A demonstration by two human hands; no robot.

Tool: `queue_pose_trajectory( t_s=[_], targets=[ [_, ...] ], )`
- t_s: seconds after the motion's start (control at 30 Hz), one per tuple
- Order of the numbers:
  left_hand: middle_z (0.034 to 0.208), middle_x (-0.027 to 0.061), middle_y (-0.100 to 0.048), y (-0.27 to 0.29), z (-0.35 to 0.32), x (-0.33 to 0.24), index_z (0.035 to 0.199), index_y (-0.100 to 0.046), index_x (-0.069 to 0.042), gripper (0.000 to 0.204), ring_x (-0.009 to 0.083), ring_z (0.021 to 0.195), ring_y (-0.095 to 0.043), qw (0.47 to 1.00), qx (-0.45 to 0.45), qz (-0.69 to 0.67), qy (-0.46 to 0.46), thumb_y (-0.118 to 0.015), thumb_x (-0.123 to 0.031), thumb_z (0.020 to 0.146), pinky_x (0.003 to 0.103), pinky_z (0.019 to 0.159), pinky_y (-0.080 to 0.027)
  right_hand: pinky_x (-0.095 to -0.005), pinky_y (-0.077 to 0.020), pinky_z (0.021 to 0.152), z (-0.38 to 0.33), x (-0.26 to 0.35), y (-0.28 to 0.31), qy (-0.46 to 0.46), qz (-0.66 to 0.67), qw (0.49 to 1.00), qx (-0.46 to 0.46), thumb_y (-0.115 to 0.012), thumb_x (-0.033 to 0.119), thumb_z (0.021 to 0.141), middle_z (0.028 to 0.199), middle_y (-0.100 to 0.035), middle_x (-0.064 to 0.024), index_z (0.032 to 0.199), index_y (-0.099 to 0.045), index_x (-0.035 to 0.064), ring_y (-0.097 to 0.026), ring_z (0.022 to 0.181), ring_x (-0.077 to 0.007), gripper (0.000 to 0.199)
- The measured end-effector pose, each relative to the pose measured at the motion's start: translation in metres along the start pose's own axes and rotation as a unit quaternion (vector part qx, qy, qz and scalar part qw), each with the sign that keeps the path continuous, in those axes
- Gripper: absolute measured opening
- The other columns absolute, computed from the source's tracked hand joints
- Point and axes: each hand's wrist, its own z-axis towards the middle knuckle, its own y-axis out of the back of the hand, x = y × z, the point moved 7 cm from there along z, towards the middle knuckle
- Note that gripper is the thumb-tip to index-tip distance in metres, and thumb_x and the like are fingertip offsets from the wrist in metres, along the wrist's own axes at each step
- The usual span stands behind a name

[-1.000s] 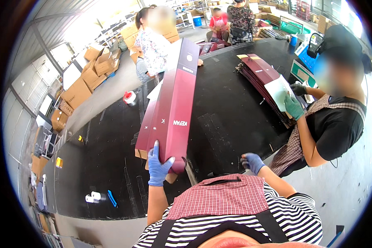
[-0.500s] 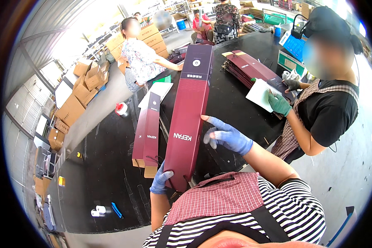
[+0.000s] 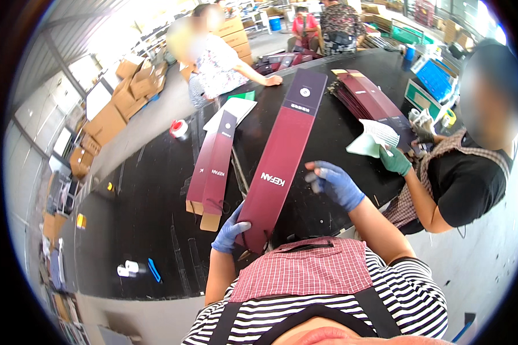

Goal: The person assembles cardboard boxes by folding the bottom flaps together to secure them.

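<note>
A long, flat maroon box (image 3: 279, 167) with a dark purple far end and pale lettering slants away from me over the black table. My left hand (image 3: 232, 230), in a blue glove with bare fingertips, grips its near left edge, thumb on top. Dark cord ends hang at the box's near end. My right hand (image 3: 338, 187), gloved alike, hovers just right of the box, with its fingers loosely bent, apart and holding nothing. To the left, more maroon boxes (image 3: 213, 167) lie side by side, with brown cardboard showing at their near ends.
On the black table (image 3: 138, 213) sit a red-and-white tape roll (image 3: 178, 128), small white rolls (image 3: 131, 266) and a blue cutter (image 3: 154, 270). At right, a co-worker's green-gloved hand (image 3: 394, 160) holds a pale sheet beside a maroon stack (image 3: 368, 95). Another person leans at the far edge.
My right hand has come off the box's right edge and now hangs apart from it. The box's far end has swung rightward. The co-worker's sheet has folded over.
</note>
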Motion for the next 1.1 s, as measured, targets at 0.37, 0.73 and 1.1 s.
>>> queue_pose_trajectory(
  t_s=[0.37, 0.73, 1.1],
  targets=[
    [0.144, 0.0154, -0.058, 0.106, 0.014, 0.024, 0.159, -0.038, -0.004, 0.099, 0.0236, 0.128, -0.058, 0.968, -0.187, 0.165, -0.003, -0.09, -0.009, 0.075, 0.036, 0.111, -0.046, -0.0298, -0.0324, 0.046, -0.093, -0.23, 0.141, -0.369, 0.342, 0.853, -0.139, -0.051, 0.014, 0.103, 0.066, -0.039, 0.0022, 0.091, -0.046, 0.015, -0.035, 0.053, -0.0133, 0.013],
    [0.133, 0.0301, -0.057, 0.238, 0.024, -0.015, 0.156, -0.046, -0.015, 0.103, 0.0428, 0.12, -0.06, 0.751, -0.4, 0.525, 0.015, -0.095, -0.033, 0.068, 0.045, 0.105, -0.05, -0.0303, -0.0457, 0.048, -0.102, -0.217, 0.158, -0.352, 0.119, 0.892, -0.258, -0.046, 0.018, 0.104, 0.086, -0.061, -0.011, 0.127, -0.052, 0.005, -0.051, 0.06, -0.0179, 0.027],
    [0.166, 0.018, -0.029, 0.256, 0.016, -0.098, 0.157, -0.044, -0.026, 0.087, 0.0376, 0.155, -0.022, 0.514, -0.49, 0.694, 0.12, -0.082, -0.044, 0.081, 0.058, 0.125, -0.021, -0.0313, -0.0487, 0.049, -0.104, -0.213, 0.157, -0.37, 0.063, 0.885, -0.276, -0.045, 0.02, 0.106, 0.089, -0.066, -0.0134, 0.127, -0.052, 0.004, -0.058, 0.062, -0.0191, 0.028]
  ],
)
